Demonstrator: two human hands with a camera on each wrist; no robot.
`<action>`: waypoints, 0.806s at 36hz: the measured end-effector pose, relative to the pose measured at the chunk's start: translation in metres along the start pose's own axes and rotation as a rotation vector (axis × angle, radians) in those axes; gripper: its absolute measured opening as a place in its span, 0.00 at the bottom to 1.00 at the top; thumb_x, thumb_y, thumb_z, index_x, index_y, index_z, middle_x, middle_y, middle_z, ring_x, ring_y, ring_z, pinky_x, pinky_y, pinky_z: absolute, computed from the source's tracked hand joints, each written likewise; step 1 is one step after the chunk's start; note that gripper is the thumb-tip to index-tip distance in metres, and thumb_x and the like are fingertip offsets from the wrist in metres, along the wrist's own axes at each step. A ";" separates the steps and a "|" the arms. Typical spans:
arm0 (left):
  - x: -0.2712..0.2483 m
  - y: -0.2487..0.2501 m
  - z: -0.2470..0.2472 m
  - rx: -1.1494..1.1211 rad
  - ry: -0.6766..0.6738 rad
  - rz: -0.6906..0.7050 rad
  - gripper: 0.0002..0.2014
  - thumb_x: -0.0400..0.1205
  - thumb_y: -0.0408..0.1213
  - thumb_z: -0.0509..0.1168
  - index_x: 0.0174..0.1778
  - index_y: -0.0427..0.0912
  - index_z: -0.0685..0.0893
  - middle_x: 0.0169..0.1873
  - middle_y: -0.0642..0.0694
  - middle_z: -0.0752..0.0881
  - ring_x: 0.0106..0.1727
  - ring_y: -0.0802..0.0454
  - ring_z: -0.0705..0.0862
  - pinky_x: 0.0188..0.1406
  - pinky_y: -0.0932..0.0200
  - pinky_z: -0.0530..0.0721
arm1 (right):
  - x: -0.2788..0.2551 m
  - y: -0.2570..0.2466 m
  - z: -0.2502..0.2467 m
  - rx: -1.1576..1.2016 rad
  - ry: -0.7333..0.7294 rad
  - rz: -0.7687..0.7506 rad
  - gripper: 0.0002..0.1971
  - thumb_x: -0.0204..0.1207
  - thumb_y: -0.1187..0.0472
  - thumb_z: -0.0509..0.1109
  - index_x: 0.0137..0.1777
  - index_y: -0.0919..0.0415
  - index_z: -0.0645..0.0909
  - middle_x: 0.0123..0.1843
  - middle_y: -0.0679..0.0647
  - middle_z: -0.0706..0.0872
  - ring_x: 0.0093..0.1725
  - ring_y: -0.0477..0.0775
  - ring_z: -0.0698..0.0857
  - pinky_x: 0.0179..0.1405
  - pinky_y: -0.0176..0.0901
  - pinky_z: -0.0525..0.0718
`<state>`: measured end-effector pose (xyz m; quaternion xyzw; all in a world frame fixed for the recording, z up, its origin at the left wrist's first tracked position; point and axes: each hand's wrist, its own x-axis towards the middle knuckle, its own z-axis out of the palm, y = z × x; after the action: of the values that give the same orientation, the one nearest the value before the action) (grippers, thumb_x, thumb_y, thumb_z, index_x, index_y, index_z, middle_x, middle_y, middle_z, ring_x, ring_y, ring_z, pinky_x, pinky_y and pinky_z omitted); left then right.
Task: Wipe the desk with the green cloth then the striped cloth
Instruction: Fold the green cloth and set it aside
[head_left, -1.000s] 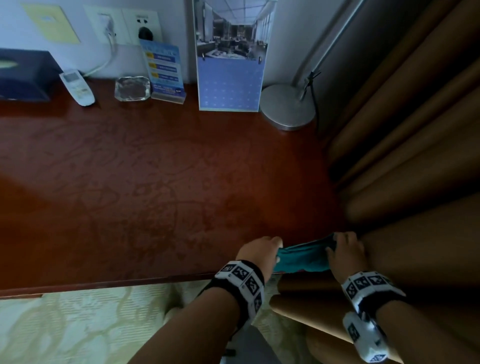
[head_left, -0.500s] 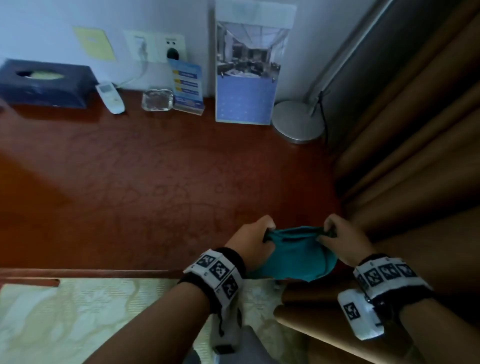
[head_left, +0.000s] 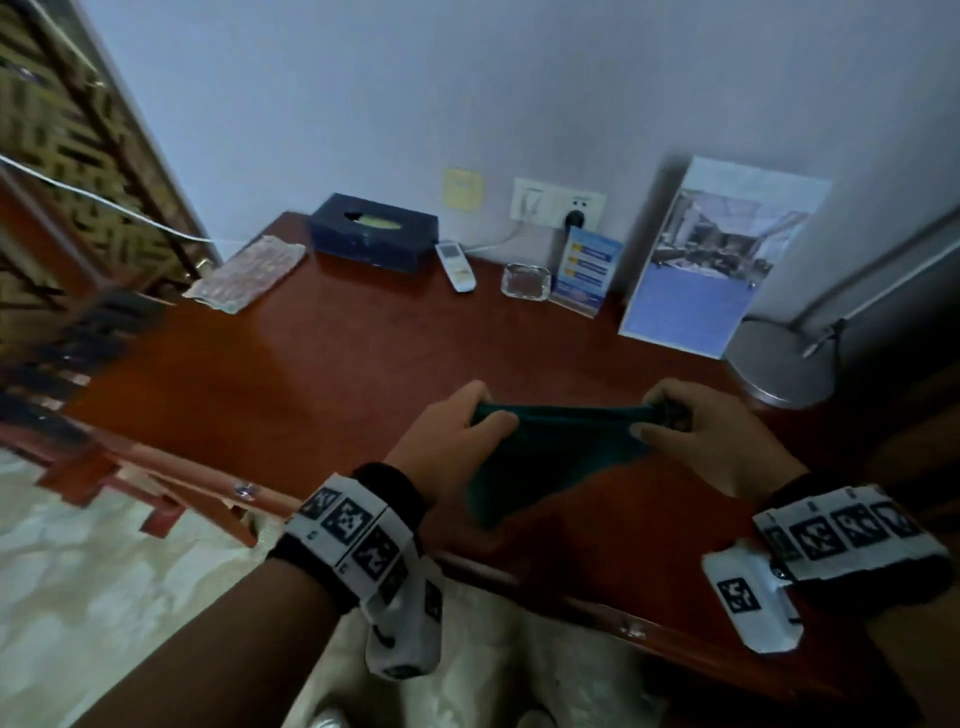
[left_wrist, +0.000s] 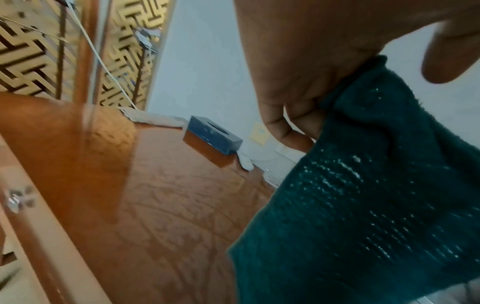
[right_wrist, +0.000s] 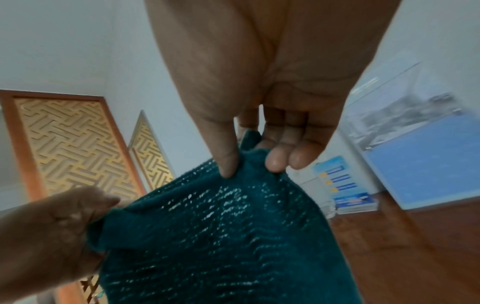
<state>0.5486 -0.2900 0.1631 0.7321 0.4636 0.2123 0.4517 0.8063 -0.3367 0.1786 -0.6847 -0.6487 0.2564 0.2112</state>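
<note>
A dark green cloth (head_left: 545, 457) hangs spread between my two hands above the near part of the red-brown desk (head_left: 311, 374). My left hand (head_left: 457, 431) pinches its left top corner; my right hand (head_left: 691, 431) pinches the right top corner. The left wrist view has the green cloth (left_wrist: 363, 205) hanging below my left hand (left_wrist: 311, 86). In the right wrist view my right hand (right_wrist: 249, 162) pinches the green cloth (right_wrist: 221, 236) between thumb and fingers. The striped cloth (head_left: 247, 273) lies flat at the desk's far left corner.
Along the wall stand a dark blue tissue box (head_left: 374, 231), a white remote (head_left: 455, 265), a glass ashtray (head_left: 525, 280), a small blue card stand (head_left: 584, 270) and a large acrylic sign (head_left: 722, 254). A lamp's round metal base (head_left: 779, 364) sits far right.
Both hands rose from the desk's right front corner and moved apart, stretching the green cloth out over the desk. The view swung left, bringing the striped cloth into sight.
</note>
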 end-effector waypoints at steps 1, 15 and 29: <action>-0.004 -0.007 -0.017 0.017 0.036 0.006 0.14 0.85 0.45 0.58 0.34 0.48 0.66 0.29 0.51 0.70 0.28 0.56 0.68 0.30 0.58 0.65 | 0.008 -0.014 0.007 -0.009 0.001 -0.019 0.08 0.74 0.63 0.75 0.39 0.54 0.79 0.34 0.47 0.79 0.32 0.40 0.76 0.32 0.29 0.71; -0.054 -0.111 -0.240 0.178 0.253 0.017 0.08 0.77 0.35 0.69 0.38 0.48 0.76 0.33 0.52 0.79 0.36 0.53 0.77 0.37 0.57 0.75 | 0.086 -0.204 0.110 -0.115 0.051 -0.139 0.05 0.74 0.68 0.73 0.41 0.58 0.83 0.38 0.47 0.86 0.38 0.40 0.81 0.38 0.21 0.72; -0.048 -0.183 -0.378 0.211 0.397 -0.050 0.07 0.75 0.34 0.72 0.37 0.50 0.82 0.38 0.51 0.84 0.42 0.53 0.82 0.40 0.59 0.75 | 0.175 -0.292 0.166 -0.141 0.081 -0.235 0.09 0.75 0.70 0.71 0.48 0.55 0.86 0.42 0.46 0.84 0.38 0.34 0.77 0.36 0.17 0.70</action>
<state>0.1608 -0.1270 0.2011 0.7077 0.5809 0.2912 0.2775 0.4790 -0.1497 0.2174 -0.6270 -0.7317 0.1560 0.2170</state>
